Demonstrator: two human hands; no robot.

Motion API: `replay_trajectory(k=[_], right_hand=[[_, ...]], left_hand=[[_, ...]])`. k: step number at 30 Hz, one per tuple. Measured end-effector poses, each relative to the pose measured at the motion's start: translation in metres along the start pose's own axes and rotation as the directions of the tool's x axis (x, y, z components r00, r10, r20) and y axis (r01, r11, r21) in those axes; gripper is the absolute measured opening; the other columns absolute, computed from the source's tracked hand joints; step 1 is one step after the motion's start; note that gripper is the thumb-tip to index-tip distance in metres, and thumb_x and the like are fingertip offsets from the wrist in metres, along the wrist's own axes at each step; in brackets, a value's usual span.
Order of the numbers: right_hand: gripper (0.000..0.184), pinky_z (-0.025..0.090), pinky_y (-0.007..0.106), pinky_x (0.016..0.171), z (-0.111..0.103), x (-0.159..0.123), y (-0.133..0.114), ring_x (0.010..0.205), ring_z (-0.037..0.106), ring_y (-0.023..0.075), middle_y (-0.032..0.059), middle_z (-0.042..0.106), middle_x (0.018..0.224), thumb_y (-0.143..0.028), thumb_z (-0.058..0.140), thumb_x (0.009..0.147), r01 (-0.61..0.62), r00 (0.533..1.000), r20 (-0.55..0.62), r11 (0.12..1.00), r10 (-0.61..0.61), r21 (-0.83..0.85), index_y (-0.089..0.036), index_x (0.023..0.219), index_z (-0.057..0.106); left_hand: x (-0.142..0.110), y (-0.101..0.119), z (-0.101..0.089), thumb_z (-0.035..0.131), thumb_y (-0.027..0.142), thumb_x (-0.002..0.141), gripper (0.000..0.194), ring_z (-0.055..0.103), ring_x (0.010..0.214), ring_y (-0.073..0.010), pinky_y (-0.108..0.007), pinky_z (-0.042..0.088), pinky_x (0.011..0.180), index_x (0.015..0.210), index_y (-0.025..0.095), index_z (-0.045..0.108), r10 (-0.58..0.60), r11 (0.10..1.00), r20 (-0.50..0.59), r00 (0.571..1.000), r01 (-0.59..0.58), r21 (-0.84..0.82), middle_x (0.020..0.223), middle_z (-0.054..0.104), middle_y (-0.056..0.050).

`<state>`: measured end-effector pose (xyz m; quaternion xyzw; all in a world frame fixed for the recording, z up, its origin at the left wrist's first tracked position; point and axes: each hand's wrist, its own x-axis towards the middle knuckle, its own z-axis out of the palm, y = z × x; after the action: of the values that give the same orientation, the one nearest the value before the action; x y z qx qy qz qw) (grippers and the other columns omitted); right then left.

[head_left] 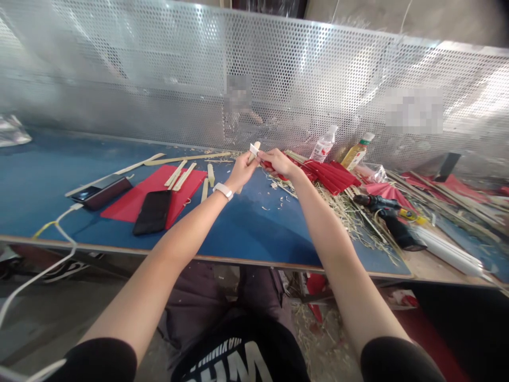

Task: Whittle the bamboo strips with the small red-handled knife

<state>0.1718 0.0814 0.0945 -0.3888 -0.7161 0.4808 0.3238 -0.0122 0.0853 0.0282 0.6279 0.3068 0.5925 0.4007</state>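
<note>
My left hand (243, 171), with a white band on its wrist, is closed around a pale bamboo strip (257, 145) whose rounded tip points up and away from me. Close against it, my right hand (278, 162) grips a red-handled knife (270, 166), most of it hidden by the fingers. A short, bright, blade-like piece (253, 150) crosses the strip near its tip. Small curled shavings (281, 200) lie on the blue tabletop (254, 223) below my hands.
Left of my hands, a red sheet (131, 204) bears bamboo pieces (185, 176) and a black phone (152, 212); a dark device (101, 192) lies beside it. To the right are red strips (332, 176), two bottles (324, 144), and a power drill (392, 217). A perforated metal panel (178, 79) stands behind.
</note>
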Motion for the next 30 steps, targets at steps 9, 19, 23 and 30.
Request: replay_trajectory(k=[9,19,23,30], right_hand=[[0.059,0.028,0.02,0.038,0.024,0.002,0.002,0.043,0.027,0.0089,-0.0079,0.038,0.055,-0.066,0.06,0.12,0.024,0.997,-0.072,0.978,-0.009,0.209,-0.027,0.079,0.043],[0.059,0.027,0.021,0.038,0.008,-0.011,-0.005,0.041,0.029,0.009,-0.0065,0.043,0.054,-0.066,0.063,0.118,0.033,0.997,0.061,0.986,-0.044,0.164,-0.026,0.078,0.048],[0.059,0.031,0.023,0.039,-0.004,-0.013,-0.005,0.038,0.033,0.0093,-0.0048,0.046,0.053,-0.06,0.056,0.121,0.071,0.996,0.041,0.986,-0.078,0.151,-0.025,0.074,0.051],[0.062,0.036,0.023,0.04,-0.011,-0.021,0.0,0.039,0.047,0.011,-0.0018,0.053,0.054,-0.057,0.059,0.122,0.114,0.993,0.024,0.993,-0.114,-0.026,-0.022,0.071,0.057]], left_hand=[[0.001,0.0,0.007,0.075,0.059,0.113,0.035,0.041,0.06,-0.0128,-0.03,0.033,0.057,0.102,0.026,0.07,0.085,0.996,-0.1,0.991,-0.081,0.041,0.067,0.046,0.005],[-0.007,0.024,0.015,0.074,0.047,0.112,0.028,0.022,0.048,-0.0066,-0.028,0.015,0.048,0.108,0.028,0.054,-0.167,0.939,0.02,0.986,0.166,-0.301,0.07,0.039,0.01],[-0.005,0.029,0.014,0.063,0.041,0.116,0.032,0.032,0.049,-0.0054,-0.026,0.021,0.048,0.099,0.027,0.039,-0.231,0.887,-0.016,0.973,0.204,-0.414,0.079,0.053,0.008],[-0.009,0.027,0.018,0.067,0.037,0.117,0.022,0.044,0.049,-0.0055,-0.025,0.027,0.049,0.11,0.029,0.048,-0.248,0.919,-0.003,0.969,0.235,-0.316,0.078,0.054,0.009]])
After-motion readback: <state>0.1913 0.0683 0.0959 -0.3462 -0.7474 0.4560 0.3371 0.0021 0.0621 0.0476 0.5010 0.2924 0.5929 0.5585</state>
